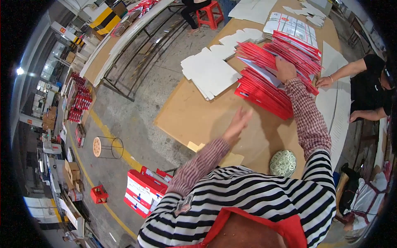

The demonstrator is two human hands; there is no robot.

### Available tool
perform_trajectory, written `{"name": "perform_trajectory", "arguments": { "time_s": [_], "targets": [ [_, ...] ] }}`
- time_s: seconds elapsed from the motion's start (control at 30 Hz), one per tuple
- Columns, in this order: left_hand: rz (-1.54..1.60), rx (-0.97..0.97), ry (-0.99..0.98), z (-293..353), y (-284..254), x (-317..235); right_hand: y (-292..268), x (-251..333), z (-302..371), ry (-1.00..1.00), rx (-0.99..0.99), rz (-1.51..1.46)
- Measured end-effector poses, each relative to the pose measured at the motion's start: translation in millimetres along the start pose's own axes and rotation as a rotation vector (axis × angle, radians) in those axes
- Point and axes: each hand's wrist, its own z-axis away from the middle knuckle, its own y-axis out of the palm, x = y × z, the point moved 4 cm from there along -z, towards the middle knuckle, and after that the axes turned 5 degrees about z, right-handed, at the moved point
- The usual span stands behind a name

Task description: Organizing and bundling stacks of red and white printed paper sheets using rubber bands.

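My right hand rests on top of a fanned stack of flat red cartons lying on a brown worktable; whether it grips a sheet is hidden. My left hand hovers blurred above the bare tabletop, fingers spread, holding nothing, a little left of the red stack. A pile of white flat card blanks lies further left on the table.
A co-worker in black leans on the table's right side, one hand near the red stack. A round patterned tin sits at the near edge. Red-and-white boxes stand on the floor; a red stool is far off.
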Motion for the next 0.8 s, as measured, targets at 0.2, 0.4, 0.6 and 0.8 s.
{"name": "perform_trajectory", "arguments": {
  "time_s": [0.2,0.4,0.6,0.8],
  "targets": [
    [0.861,-0.272,0.185,-69.2,-23.7,-32.0,-1.9,165.7,141.4,-0.415,-0.68,0.255],
    [0.726,-0.677,-0.012,-60.0,-133.0,103.2,136.9,234.5,211.5,-0.34,-0.363,-0.043],
    [0.525,-0.19,0.291,29.9,-140.6,22.9,81.8,141.5,185.6,-0.163,-0.3,-0.992],
    [-0.336,0.185,0.655,127.6,-132.1,-78.8,87.6,36.6,173.2,-0.005,0.088,-1.526]
  ]
}}
